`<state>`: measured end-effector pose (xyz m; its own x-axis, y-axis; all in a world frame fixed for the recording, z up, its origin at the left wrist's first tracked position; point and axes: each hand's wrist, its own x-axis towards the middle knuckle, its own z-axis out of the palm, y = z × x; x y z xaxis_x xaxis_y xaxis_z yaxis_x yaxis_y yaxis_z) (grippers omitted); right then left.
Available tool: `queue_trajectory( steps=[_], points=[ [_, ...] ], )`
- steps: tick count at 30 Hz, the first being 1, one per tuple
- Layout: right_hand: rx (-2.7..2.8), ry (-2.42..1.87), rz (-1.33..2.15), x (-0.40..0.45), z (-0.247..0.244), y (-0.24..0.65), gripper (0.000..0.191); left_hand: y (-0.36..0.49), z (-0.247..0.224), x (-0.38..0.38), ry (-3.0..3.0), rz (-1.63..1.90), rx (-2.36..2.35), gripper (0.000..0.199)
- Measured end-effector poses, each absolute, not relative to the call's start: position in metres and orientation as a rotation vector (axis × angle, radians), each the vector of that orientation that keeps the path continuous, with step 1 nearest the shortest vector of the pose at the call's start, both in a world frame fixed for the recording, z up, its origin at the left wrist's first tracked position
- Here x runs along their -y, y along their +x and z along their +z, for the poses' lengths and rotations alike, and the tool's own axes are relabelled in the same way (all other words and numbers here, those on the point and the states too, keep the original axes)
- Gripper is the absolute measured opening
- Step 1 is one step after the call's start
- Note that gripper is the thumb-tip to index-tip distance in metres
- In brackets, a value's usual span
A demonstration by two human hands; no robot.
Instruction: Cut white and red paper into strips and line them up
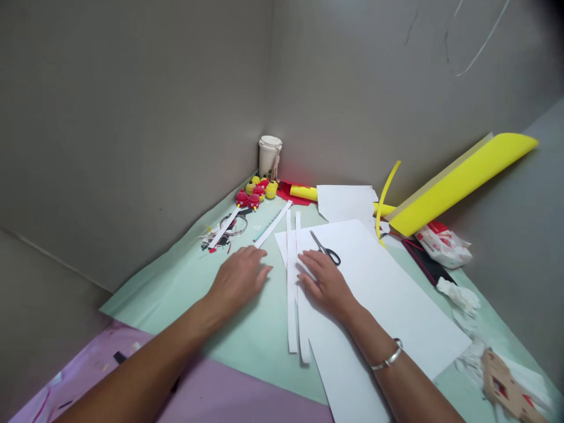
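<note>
My left hand (240, 275) is held over the pale green sheet with its thumb apart from the fingers and nothing in it. Just beyond its fingertips lies a white paper strip (274, 222) beside a thin light-blue stick (265, 228). My right hand (325, 283) is spread over a large white paper sheet (388, 294), its fingertips close to a long white strip (302, 329). Another white strip (292, 311) runs alongside, between my two hands. Scissors with black handles (328, 251) rest on the white sheet, partly behind my right fingers.
A white lidded cup (269, 155) stands in the corner near red and yellow balls (259, 191). Dark scraps (224, 235) lie at left. Along the right are a rolled yellow sheet (462, 185), a tissue pack (443, 244) and a cardboard piece (506, 385). Grey walls enclose the back.
</note>
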<state>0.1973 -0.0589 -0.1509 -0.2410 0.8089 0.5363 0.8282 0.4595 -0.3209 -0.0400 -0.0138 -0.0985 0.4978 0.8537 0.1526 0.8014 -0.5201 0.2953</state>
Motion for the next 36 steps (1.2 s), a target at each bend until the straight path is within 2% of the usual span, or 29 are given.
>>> queue_trajectory(
  steps=[4, 9, 18, 20, 24, 30, 36],
  points=[
    [2.158, -1.26, 0.079, 0.067, -0.147, 0.186, 0.042, -0.052, -0.101, -0.006, 2.439, 0.215, -1.728, 0.026],
    [2.177, -1.314, 0.133, 0.071, -0.149, 0.181, 0.038, -0.054, -0.102, -0.012, 2.308, 0.043, -1.801, 0.023],
    [2.14, -1.308, 0.161, 0.071, -0.148, 0.18, 0.037, -0.06, -0.105, -0.015, 2.208, 0.073, -1.694, 0.011],
    [2.133, -1.305, 0.167, 0.07, -0.148, 0.179, 0.037, -0.061, -0.109, -0.017, 2.139, 0.173, -1.634, 0.01],
    [2.128, -1.308, 0.168, 0.07, -0.149, 0.18, 0.038, -0.058, -0.11, -0.017, 1.799, 0.436, -1.377, 0.021],
    [2.147, -1.301, 0.141, 0.068, -0.15, 0.18, 0.038, -0.039, -0.108, 0.003, 1.324, 0.617, -0.931, 0.029],
    [2.127, -1.281, 0.145, 0.067, -0.154, 0.182, 0.035, -0.019, -0.123, 0.022, 1.254, 0.5, -0.759, 0.033]
  ],
)
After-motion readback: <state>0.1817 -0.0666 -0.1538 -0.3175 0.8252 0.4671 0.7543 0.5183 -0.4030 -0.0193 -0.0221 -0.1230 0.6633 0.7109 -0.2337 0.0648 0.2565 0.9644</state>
